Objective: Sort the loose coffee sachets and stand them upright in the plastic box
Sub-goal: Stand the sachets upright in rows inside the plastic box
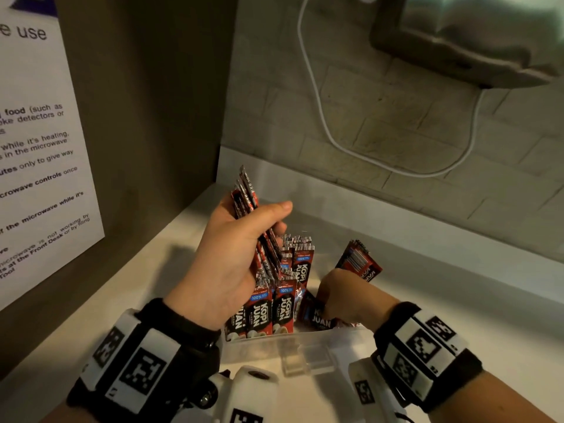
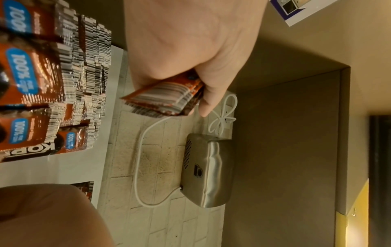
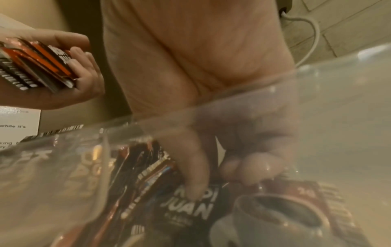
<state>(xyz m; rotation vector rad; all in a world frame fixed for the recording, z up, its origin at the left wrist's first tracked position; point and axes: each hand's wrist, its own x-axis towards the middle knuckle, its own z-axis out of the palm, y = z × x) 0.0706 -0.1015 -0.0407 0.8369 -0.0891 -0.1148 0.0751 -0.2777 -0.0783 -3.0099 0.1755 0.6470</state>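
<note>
The left hand (image 1: 232,254) grips a fanned bundle of sachets (image 1: 253,215) above the plastic box (image 1: 305,346) on the worktop (image 1: 457,300); at 3 o'clock, the right hand (image 1: 345,297) pinches a loose sachet (image 3: 190,207) inside.

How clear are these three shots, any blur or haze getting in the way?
Head view: dim warm light, sharp on the left hand and its sachet bundle, metal appliance blurred. Left wrist view: near sachets soft. Right wrist view: hazy, shot through the plastic box wall, right hand smeared.
</note>
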